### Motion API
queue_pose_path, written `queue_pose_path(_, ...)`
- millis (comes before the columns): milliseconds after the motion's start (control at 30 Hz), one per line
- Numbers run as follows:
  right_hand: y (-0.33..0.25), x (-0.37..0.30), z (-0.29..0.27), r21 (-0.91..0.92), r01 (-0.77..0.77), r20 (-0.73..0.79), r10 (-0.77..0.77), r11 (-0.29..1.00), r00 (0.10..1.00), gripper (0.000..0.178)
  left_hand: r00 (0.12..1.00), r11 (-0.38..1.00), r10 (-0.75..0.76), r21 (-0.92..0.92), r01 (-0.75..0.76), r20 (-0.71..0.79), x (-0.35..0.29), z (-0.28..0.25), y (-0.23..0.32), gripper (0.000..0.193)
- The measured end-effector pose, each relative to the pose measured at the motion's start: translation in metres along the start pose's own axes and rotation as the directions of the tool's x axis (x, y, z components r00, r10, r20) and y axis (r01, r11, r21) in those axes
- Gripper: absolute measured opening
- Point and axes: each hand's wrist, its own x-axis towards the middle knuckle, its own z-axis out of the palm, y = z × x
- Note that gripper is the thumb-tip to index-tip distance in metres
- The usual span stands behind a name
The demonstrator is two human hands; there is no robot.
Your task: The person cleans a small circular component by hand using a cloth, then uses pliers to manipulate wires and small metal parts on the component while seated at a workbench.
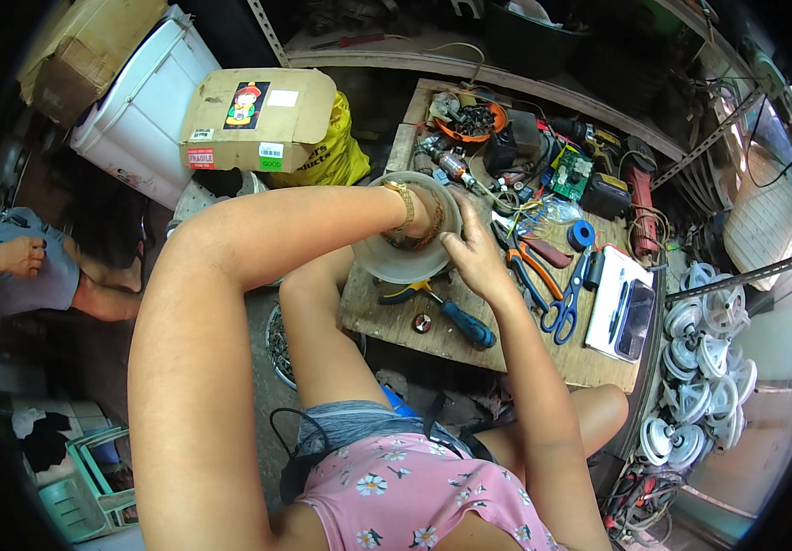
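Observation:
A round, translucent plastic tub (379, 261) is tilted toward me at the left edge of the wooden workbench (387, 319). My left hand (428, 216) reaches down inside it, a gold-coloured bracelet at the wrist; its fingers and whatever they touch are hidden. Gripping the tub's right rim is my right hand (479, 255), thumb on the near side. Below the tub lie pliers (407, 293) with yellow-and-black handles, a blue-handled screwdriver (466, 323) and a small round red-and-black part (422, 323).
Blue scissors (563, 312), orange-and-blue pliers (529, 266), blue tape (581, 234) and a phone (635, 319) lie right. Behind are an orange bowl of screws (499, 119) and a green circuit board (571, 173). White plastic parts (708, 358) hang far right. Another person (33, 262) sits left.

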Motion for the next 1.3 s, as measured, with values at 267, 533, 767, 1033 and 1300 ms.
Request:
queue_pose_path(267,-0.013,0.003,-0.001,-0.065,-0.073,0.024,0.075,0.995,0.997,0.064,0.987,0.987,-0.153,-0.041,0.154,0.044,-0.015,0.008,0.008,0.036)
queue_pose_path(533,-0.008,0.004,-0.003,-0.079,-0.057,0.038,0.060,0.995,0.997,0.063,0.982,0.982,-0.182,-0.043,0.184,0.052,-0.026,0.009,0.010,0.037)
queue_pose_path(767,-0.016,-0.003,0.003,-0.138,-0.050,0.002,0.050,0.989,0.999,0.062,0.974,0.976,-0.216,-0.016,0.217,0.065,-0.034,0.008,0.020,0.037)
queue_pose_path(1033,-0.016,-0.001,0.003,-0.104,-0.068,0.007,0.069,0.992,0.998,0.062,0.959,0.963,-0.267,0.065,0.262,0.092,-0.046,-0.005,0.035,0.038)
queue_pose_path(1300,-0.025,-0.003,0.013,-0.098,-0.041,0.007,0.042,0.994,0.999,0.062,0.948,0.961,-0.259,0.144,0.235,0.183,-0.017,0.040,0.011,0.037)
